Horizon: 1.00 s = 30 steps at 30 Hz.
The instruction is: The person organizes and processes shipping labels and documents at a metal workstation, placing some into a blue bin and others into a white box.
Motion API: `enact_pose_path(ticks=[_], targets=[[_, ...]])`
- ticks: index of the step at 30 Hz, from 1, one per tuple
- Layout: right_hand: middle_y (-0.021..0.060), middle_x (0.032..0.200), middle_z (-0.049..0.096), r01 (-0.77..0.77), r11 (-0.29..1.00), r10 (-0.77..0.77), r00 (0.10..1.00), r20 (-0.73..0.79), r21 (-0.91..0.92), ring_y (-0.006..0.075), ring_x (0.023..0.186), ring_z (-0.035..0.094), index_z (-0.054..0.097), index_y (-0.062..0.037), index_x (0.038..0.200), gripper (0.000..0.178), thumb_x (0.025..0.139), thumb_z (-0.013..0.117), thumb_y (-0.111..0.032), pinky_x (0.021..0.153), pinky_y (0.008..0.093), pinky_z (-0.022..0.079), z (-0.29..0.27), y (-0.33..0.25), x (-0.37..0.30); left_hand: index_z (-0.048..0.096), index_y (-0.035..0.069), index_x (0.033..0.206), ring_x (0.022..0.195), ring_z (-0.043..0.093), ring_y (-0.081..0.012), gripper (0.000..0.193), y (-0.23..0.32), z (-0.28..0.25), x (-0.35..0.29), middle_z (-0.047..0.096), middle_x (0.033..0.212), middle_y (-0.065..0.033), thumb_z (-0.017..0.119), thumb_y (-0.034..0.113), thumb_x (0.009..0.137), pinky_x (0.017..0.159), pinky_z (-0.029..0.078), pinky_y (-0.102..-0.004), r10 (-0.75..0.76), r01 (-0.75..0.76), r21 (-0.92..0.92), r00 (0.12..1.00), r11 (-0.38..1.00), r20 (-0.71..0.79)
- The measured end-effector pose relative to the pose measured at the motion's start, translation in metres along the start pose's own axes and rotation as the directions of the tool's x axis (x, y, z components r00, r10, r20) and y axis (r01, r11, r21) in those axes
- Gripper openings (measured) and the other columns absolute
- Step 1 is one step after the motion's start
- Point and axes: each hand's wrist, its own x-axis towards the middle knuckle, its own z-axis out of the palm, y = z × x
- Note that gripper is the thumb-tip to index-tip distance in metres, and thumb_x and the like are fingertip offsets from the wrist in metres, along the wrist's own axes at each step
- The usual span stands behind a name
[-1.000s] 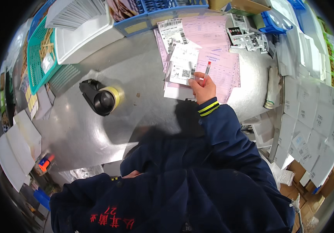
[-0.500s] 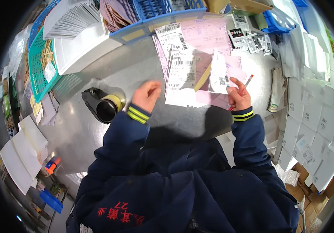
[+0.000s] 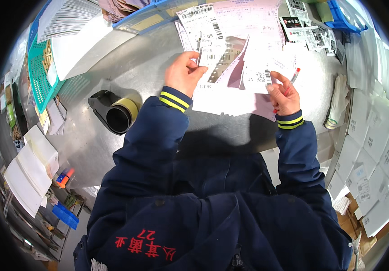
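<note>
Printed label sheets (image 3: 212,95) and pink forms (image 3: 260,18) overlap on the metal table in front of me. My left hand (image 3: 183,74) is closed at the left edge of the label sheets, thumb and fingers pinching there. My right hand (image 3: 285,92) pinches the right edge of a white barcode label (image 3: 255,74). A pen with red ends (image 3: 296,74) passes through that same hand. The lifted label stands in a curled fold over the other papers. A thin grey strip (image 3: 199,47) lies by my left fingertips; its kind is unclear.
A black tape dispenser with a roll (image 3: 118,115) stands left of the papers. Further left are a green basket (image 3: 40,86) and a white box of envelopes (image 3: 83,49). Small sachets (image 3: 309,36) lie at the back right, and a pale glove-like bundle (image 3: 337,101) at the right edge.
My left hand has moved forward and right, from the bare table onto the papers' left edge. My right hand still holds the label, whose curled part has changed shape. The view has shifted slightly.
</note>
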Motion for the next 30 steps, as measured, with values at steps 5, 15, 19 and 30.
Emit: enact_pose_path(ticks=[5,15,19,30], targets=[[-0.0036,0.065,0.057,0.012,0.997,-0.009,0.999,0.042,-0.079,0.0036,0.049,0.040,0.053,-0.0008,0.118,0.038,0.082,0.064,-0.007,0.045,0.0185,0.031,0.002,-0.003,0.002,0.059,0.006,0.094,0.058,0.056,-0.0197,0.029,0.015,0.011,0.009,0.055,0.067,-0.0059,0.074,0.012,0.070,0.056,0.046,-0.0315,0.047,-0.037,0.157,0.997,0.987,-0.062],[-0.0033,0.064,0.052,-0.084,0.981,0.126,0.960,0.250,-0.173,0.0039,0.053,0.042,0.042,-0.0010,0.130,0.050,0.083,0.060,0.001,0.050,0.0179,0.034,-0.003,0.007,-0.037,0.060,0.001,0.077,0.067,0.053,-0.0187,0.011,0.051,0.016,-0.048,0.051,0.077,-0.0078,0.069,0.001,0.072,0.060,0.043,-0.0275,0.324,-0.308,0.149,0.941,0.940,-0.097],[-0.0022,0.075,0.054,-0.178,0.980,0.196,0.939,0.284,-0.087,0.0033,0.063,0.045,0.039,-0.0016,0.131,0.055,0.081,0.060,0.007,0.056,0.0178,0.036,0.000,0.026,-0.059,0.060,0.000,0.082,0.090,0.056,-0.0285,0.015,0.048,0.029,-0.092,0.054,0.098,-0.0131,0.067,-0.005,0.071,0.077,0.047,-0.0320,0.466,-0.468,-0.004,0.882,0.884,-0.063],[-0.0016,0.082,0.054,-0.157,0.985,0.172,0.940,0.295,-0.073,0.0039,0.072,0.047,0.042,-0.0049,0.126,0.052,0.080,0.061,0.008,0.065,0.0172,0.040,0.006,0.049,-0.065,0.046,0.003,0.097,0.089,0.060,-0.0336,0.037,0.042,0.055,-0.115,0.055,0.105,-0.0196,0.069,-0.007,0.070,0.071,0.050,-0.0341,0.510,-0.500,-0.135,0.859,0.855,0.047]])
